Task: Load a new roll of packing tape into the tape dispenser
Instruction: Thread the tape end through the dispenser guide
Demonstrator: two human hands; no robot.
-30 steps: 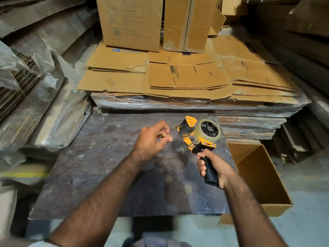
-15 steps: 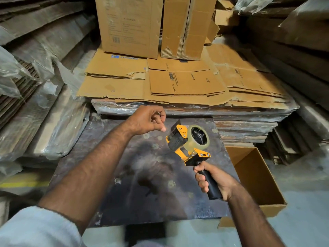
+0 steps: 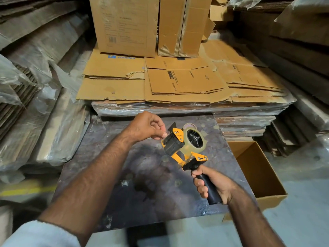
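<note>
The right hand (image 3: pixel 213 184) grips the tape dispenser (image 3: pixel 185 147) by its black handle; above-left, the left hand (image 3: pixel 147 126) pinches at its front roller, tape roll (image 3: pixel 195 139) seated.

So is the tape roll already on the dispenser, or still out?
On. The clear tape roll sits around the black hub of the dispenser.
</note>
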